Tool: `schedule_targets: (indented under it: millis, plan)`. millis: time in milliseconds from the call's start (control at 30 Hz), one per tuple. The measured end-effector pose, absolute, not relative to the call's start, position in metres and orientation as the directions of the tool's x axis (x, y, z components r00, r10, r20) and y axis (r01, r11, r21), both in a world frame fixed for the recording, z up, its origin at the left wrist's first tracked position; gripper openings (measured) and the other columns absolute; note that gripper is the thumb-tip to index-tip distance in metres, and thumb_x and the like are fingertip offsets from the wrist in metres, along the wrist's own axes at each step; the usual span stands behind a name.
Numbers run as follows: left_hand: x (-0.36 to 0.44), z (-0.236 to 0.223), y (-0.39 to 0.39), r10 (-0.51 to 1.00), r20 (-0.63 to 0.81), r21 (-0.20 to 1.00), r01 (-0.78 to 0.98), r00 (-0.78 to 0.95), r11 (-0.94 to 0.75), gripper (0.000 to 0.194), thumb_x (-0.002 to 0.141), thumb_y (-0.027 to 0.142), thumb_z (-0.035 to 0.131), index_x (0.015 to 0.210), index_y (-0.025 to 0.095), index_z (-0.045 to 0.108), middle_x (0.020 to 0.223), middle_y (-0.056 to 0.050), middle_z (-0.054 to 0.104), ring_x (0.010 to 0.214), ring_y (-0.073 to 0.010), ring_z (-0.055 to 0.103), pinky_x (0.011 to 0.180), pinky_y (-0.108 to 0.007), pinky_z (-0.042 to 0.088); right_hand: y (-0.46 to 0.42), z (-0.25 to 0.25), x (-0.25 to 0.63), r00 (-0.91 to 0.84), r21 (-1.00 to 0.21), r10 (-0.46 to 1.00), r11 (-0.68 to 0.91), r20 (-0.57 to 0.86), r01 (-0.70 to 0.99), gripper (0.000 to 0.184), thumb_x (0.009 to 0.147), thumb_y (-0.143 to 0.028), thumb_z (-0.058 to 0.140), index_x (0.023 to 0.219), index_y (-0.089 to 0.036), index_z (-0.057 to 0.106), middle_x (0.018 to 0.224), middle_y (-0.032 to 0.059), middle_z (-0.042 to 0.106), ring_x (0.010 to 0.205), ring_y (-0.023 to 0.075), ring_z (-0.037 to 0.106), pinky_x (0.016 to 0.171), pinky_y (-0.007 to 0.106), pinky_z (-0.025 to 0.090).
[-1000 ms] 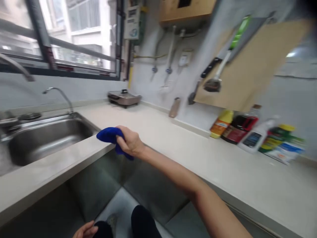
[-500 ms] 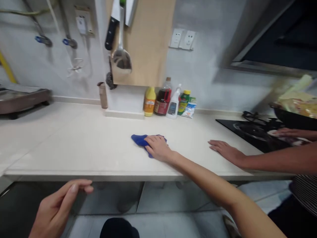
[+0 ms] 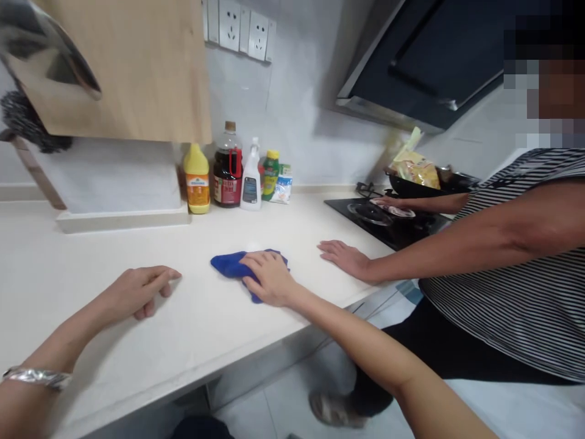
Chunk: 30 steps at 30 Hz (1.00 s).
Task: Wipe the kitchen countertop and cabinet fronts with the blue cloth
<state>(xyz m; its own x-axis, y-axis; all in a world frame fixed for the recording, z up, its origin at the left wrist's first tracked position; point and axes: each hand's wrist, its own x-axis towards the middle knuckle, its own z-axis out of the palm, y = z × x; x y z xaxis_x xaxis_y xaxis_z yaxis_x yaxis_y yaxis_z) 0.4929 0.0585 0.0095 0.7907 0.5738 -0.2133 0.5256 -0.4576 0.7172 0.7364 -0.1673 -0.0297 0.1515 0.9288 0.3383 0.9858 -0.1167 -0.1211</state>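
My right hand (image 3: pixel 267 277) lies flat on a blue cloth (image 3: pixel 228 264) and presses it onto the pale countertop (image 3: pixel 114 341) near the middle. My left hand (image 3: pixel 137 291) rests on the counter to the left of the cloth, its fingers loosely curled with nothing in them. Another person in a striped shirt (image 3: pixel 516 292) stands at the right, with one hand (image 3: pixel 342 257) flat on the counter just right of the cloth.
Several bottles stand against the back wall, among them a yellow bottle (image 3: pixel 197 178), a dark sauce bottle (image 3: pixel 227 166) and a white spray bottle (image 3: pixel 251 177). A gas hob (image 3: pixel 388 216) with a black wok (image 3: pixel 425 183) is at the right. A wooden board (image 3: pixel 137 67) hangs above.
The view has swung right from the sink to the hob. My right hand set the cloth on the counter and keeps pressing it. My left hand rose from below onto the counter.
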Motion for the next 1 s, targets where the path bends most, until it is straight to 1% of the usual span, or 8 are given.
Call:
schedule_targets:
  millis: [100, 167, 267, 400, 600, 800, 900, 1000]
  plan:
    - [0.502, -0.002, 0.063, 0.612, -0.187, 0.753, 0.513, 0.768, -0.413, 0.065, 0.088, 0.066, 0.045, 0.127, 0.019, 0.069, 0.095, -0.010, 0.072, 0.043, -0.0120, 0.051, 0.040, -0.026, 0.042, -0.162, -0.031, 0.745, 0.180, -0.111, 0.928, -0.152, 0.325, 0.982, 0.046, 0.103, -0.042, 0.046, 0.143, -0.022, 0.054, 0.151, 0.0096, 0.056, 0.133, 0.0278, 0.049, 0.113, 0.047, 0.031]
    - [0.500, -0.005, 0.060, 0.622, -0.151, 0.757, 0.495, 0.768, -0.427, 0.060, 0.090, 0.061, 0.044, 0.122, 0.019, 0.070, 0.091, -0.008, 0.072, 0.040, -0.0106, 0.048, 0.039, -0.026, 0.040, -0.156, -0.033, 0.754, 0.226, -0.095, 0.926, -0.207, 0.302, 0.974, 0.047, 0.104, -0.043, 0.043, 0.145, -0.022, 0.053, 0.152, 0.0094, 0.055, 0.134, 0.0288, 0.049, 0.113, 0.048, 0.031]
    - [0.492, -0.003, 0.054, 0.566, -0.040, 0.721, 0.416, 0.823, -0.554, 0.052, 0.092, 0.055, 0.042, 0.112, 0.019, 0.073, 0.080, -0.004, 0.071, 0.039, -0.0085, 0.046, 0.042, -0.024, 0.040, -0.141, -0.034, 0.768, 0.340, -0.045, 0.903, -0.341, 0.262, 0.939, 0.048, 0.105, -0.044, 0.039, 0.146, -0.022, 0.053, 0.153, 0.0105, 0.053, 0.134, 0.0314, 0.049, 0.113, 0.049, 0.033]
    - [0.480, 0.001, 0.058, 0.505, 0.098, 0.622, 0.343, 0.858, -0.703, 0.050, 0.094, 0.051, 0.038, 0.106, 0.018, 0.074, 0.066, 0.000, 0.067, 0.038, -0.0064, 0.045, 0.049, -0.022, 0.043, -0.113, -0.033, 0.783, 0.480, 0.018, 0.847, -0.496, 0.230, 0.868, 0.048, 0.106, -0.043, 0.035, 0.146, -0.021, 0.050, 0.154, 0.0118, 0.053, 0.132, 0.0328, 0.051, 0.110, 0.050, 0.036]
    - [0.474, -0.007, 0.072, 0.537, 0.040, 0.656, 0.383, 0.843, -0.650, 0.048, 0.096, 0.051, 0.040, 0.101, 0.019, 0.075, 0.065, 0.002, 0.065, 0.041, -0.0061, 0.043, 0.046, -0.020, 0.036, -0.073, -0.030, 0.803, 0.595, 0.070, 0.775, -0.619, 0.213, 0.782, 0.050, 0.107, -0.044, 0.029, 0.146, -0.020, 0.048, 0.150, 0.0163, 0.053, 0.127, 0.0351, 0.053, 0.102, 0.054, 0.042]
    - [0.476, -0.007, 0.072, 0.603, -0.092, 0.705, 0.479, 0.793, -0.523, 0.049, 0.097, 0.052, 0.040, 0.102, 0.019, 0.076, 0.065, 0.001, 0.063, 0.044, -0.0070, 0.042, 0.047, -0.021, 0.036, -0.038, -0.033, 0.833, 0.570, 0.074, 0.792, -0.596, 0.217, 0.800, 0.051, 0.106, -0.044, 0.028, 0.145, -0.018, 0.048, 0.147, 0.0173, 0.054, 0.125, 0.0365, 0.053, 0.099, 0.057, 0.042]
    - [0.476, -0.004, 0.071, 0.602, -0.065, 0.666, 0.484, 0.796, -0.568, 0.049, 0.096, 0.051, 0.040, 0.100, 0.018, 0.077, 0.061, 0.001, 0.061, 0.047, -0.0066, 0.039, 0.051, -0.020, 0.035, -0.025, -0.033, 0.843, 0.546, 0.065, 0.807, -0.571, 0.224, 0.818, 0.052, 0.106, -0.044, 0.028, 0.149, -0.019, 0.045, 0.148, 0.0179, 0.053, 0.124, 0.0366, 0.052, 0.099, 0.057, 0.042]
    - [0.476, -0.005, 0.074, 0.594, -0.090, 0.667, 0.491, 0.800, -0.561, 0.053, 0.096, 0.058, 0.040, 0.107, 0.020, 0.076, 0.060, 0.001, 0.060, 0.047, -0.0067, 0.036, 0.049, -0.020, 0.032, -0.015, -0.031, 0.849, 0.536, 0.060, 0.817, -0.558, 0.214, 0.828, 0.053, 0.106, -0.045, 0.028, 0.149, -0.019, 0.044, 0.147, 0.0184, 0.053, 0.124, 0.0373, 0.052, 0.098, 0.057, 0.042]
